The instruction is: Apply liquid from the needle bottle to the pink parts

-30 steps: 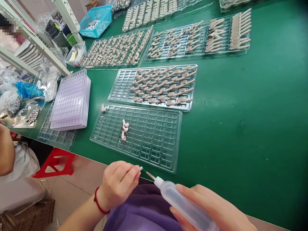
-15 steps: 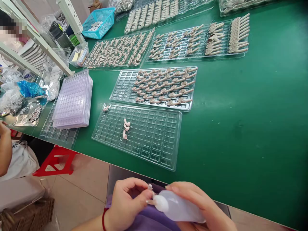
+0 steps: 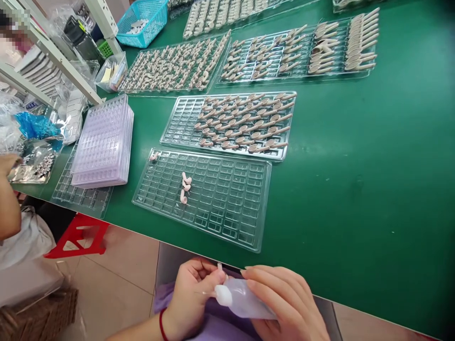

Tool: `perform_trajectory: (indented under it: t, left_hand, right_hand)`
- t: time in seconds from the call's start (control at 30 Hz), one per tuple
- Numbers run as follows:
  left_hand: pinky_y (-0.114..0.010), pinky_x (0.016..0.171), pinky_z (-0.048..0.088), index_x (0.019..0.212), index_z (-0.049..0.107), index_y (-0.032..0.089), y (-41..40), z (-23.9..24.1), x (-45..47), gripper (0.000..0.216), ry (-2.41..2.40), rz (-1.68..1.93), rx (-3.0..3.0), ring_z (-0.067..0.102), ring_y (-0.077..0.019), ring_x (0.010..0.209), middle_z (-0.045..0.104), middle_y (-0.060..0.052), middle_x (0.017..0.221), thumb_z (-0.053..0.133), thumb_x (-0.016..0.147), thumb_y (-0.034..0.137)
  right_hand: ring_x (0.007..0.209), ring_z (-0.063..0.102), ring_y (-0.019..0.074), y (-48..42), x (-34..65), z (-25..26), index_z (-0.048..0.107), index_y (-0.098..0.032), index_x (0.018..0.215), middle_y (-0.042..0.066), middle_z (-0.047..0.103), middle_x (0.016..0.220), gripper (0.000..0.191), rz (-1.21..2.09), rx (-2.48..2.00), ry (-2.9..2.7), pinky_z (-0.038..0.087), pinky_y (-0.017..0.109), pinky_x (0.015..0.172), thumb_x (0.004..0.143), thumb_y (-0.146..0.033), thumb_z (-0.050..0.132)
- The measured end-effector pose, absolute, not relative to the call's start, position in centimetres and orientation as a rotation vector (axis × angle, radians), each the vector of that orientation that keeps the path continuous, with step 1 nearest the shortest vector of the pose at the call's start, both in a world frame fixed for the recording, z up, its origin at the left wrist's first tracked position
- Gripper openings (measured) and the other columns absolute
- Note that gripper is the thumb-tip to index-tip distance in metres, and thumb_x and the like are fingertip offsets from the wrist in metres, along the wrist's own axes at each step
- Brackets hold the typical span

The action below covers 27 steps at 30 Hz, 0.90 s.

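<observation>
My right hand [image 3: 284, 296] is wrapped round a translucent squeeze bottle [image 3: 245, 298] with a white cap and a thin needle tip. The bottle lies tilted, its needle pointing left across the thumb of my left hand [image 3: 194, 289]. Between the left thumb and fingers is a small pale piece [image 3: 220, 268]; only its end shows, and the fingers hide the rest. Both hands are over my lap, just off the table's front edge. Beyond them lies a clear tray [image 3: 227, 199] of small compartments, with several small curved pale pieces [image 3: 184, 196] in its left half.
Behind it, another clear tray [image 3: 177, 121] bears rows of beige spoon-shaped parts [image 3: 245, 121]. More filled trays [image 3: 263, 57] stand farther back on the green table [image 3: 337, 189]. At left are stacked lilac trays [image 3: 101, 142], a blue basket [image 3: 142, 28], a red stool [image 3: 80, 237] and another person's arm [image 3: 9, 203].
The bottle has shifted a little left, and its needle now passes over my left thumb. The small piece in my left fingers points more upward. The whole view has shifted slightly.
</observation>
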<state>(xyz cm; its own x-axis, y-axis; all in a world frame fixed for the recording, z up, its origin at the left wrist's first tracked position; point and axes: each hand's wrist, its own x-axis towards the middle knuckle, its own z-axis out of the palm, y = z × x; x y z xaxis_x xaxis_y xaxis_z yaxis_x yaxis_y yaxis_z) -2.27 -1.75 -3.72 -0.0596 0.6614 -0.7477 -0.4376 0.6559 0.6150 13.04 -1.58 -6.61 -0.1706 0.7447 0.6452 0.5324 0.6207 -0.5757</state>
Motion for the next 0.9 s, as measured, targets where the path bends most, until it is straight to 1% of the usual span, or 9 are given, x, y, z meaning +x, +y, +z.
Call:
perform_trajectory:
  t: [0.2,0.4,0.5,0.7,0.8,0.9]
  left_hand:
    - [-0.017,0.051,0.045,0.061,0.068,0.012,-1.6,-3.7,-2.2,0.038,1.355,0.915,0.235,0.057,-0.0083,0.051,0.066,0.000,0.056,0.093,0.051,0.038]
    - [-0.019,0.049,0.046,0.061,0.071,0.012,-1.2,-3.6,-2.4,0.033,1.358,0.870,0.298,0.061,-0.0117,0.055,0.071,-0.004,0.060,0.091,0.054,0.037]
    - [-0.019,0.047,0.045,0.060,0.072,0.012,-1.0,-3.6,-2.6,0.032,1.361,0.854,0.317,0.060,-0.0118,0.053,0.071,-0.005,0.059,0.091,0.054,0.037]
    - [-0.020,0.048,0.046,0.059,0.074,0.011,-0.9,-4.0,-2.7,0.030,1.347,0.877,0.333,0.061,-0.0123,0.052,0.072,-0.006,0.060,0.091,0.054,0.035]
    - [-0.020,0.047,0.044,0.060,0.073,0.012,-0.9,-4.2,-3.2,0.030,1.340,0.840,0.379,0.059,-0.0116,0.052,0.072,-0.006,0.061,0.090,0.056,0.036]
    - [-0.020,0.047,0.045,0.063,0.075,0.012,-0.9,-3.8,-3.8,0.032,1.355,0.748,0.473,0.058,-0.0112,0.051,0.073,-0.006,0.063,0.088,0.059,0.041]
  right_hand:
    - [0.087,0.063,0.0174,-1.5,13.0,-6.5,0.058,-0.017,0.095,0.007,0.067,0.091,0.022,0.284,-1.035,-1.816,0.049,0.034,0.079,0.082,0.000,0.057]
    - [0.086,0.064,0.0182,-1.3,13.0,-6.3,0.058,-0.017,0.094,0.008,0.068,0.089,0.024,0.260,-1.028,-1.827,0.050,0.035,0.077,0.079,0.002,0.057]
    - [0.085,0.064,0.0180,-1.4,13.0,-6.3,0.058,-0.018,0.094,0.007,0.068,0.088,0.023,0.252,-1.047,-1.827,0.050,0.036,0.076,0.080,0.001,0.056]
    - [0.083,0.064,0.0173,-1.5,12.9,-6.3,0.058,-0.020,0.095,0.005,0.068,0.089,0.024,0.253,-1.081,-1.823,0.051,0.036,0.076,0.081,-0.001,0.057]
    - [0.082,0.064,0.0171,-1.4,12.8,-6.3,0.058,-0.020,0.095,0.005,0.069,0.088,0.023,0.246,-1.090,-1.821,0.050,0.035,0.076,0.082,-0.001,0.057]
    - [0.082,0.065,0.0170,-1.3,12.9,-6.2,0.059,-0.019,0.094,0.005,0.069,0.087,0.021,0.242,-1.064,-1.819,0.051,0.034,0.075,0.083,-0.002,0.057]
